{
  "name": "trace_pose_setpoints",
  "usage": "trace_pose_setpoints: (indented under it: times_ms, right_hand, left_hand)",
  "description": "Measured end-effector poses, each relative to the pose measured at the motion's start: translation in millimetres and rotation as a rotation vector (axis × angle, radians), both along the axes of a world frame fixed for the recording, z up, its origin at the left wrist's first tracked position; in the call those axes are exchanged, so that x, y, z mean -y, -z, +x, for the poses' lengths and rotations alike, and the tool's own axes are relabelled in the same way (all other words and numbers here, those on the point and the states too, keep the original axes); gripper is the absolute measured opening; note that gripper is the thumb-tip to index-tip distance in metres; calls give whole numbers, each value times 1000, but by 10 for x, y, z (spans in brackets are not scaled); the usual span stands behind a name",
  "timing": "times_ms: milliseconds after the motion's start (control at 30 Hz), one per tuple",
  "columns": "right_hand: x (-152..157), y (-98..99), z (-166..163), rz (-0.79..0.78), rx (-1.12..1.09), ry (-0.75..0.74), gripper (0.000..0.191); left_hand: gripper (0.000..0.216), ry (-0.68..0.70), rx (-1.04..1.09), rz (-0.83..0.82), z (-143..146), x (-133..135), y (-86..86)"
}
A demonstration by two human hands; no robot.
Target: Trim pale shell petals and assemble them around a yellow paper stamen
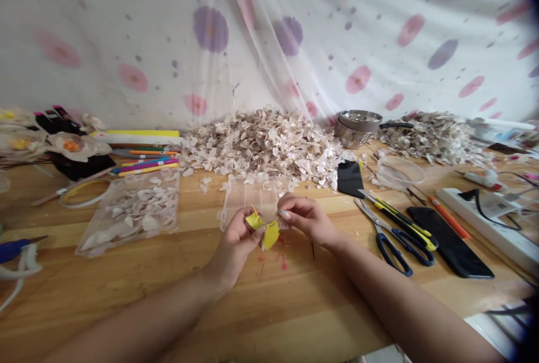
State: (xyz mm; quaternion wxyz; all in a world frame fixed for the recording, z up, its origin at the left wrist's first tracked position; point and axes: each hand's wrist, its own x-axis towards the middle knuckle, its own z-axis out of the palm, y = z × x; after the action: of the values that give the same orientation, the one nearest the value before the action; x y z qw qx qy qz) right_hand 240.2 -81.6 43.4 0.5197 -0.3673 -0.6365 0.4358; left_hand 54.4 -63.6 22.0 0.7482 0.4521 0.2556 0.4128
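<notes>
My left hand (241,239) is closed on a small folded yellow piece (270,235), paper-like or tape-like, pinched between thumb and fingers. Right beside it, my right hand (306,219) has its thumb and index finger pressed together near the yellow piece's edge. Whatever lies in that pinch is too small to make out. Both hands are raised over the wooden table (177,301). Just behind them lies a clear plastic compartment box (248,194), partly hidden by my fingers.
A heap of pale flakes (265,144) lies at the back. To the left is a clear tray of flakes (141,205). On the right lie scissors (385,234), a yellow-black cutter (400,219), a black phone (450,242) and a white power strip (490,231).
</notes>
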Motion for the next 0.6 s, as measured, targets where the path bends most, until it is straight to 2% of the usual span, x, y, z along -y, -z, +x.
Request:
trace_pose_setpoints:
  times_ms: [67,167,367,600]
  right_hand:
    - [2,14,-8,3,-116,-70,10]
    - [6,59,-20,-28,-181,-157,14]
    - [-16,132,-40,-46,-182,-213,15]
    - [-10,84,-75,-52,-186,-296,18]
  left_hand:
    - [34,3,99,-151,19,20,-89]
    - [35,73,183,-268,30,57,-182]
    - [34,163,248,-293,26,86,-196]
    - [31,229,264,-287,22,94,-159]
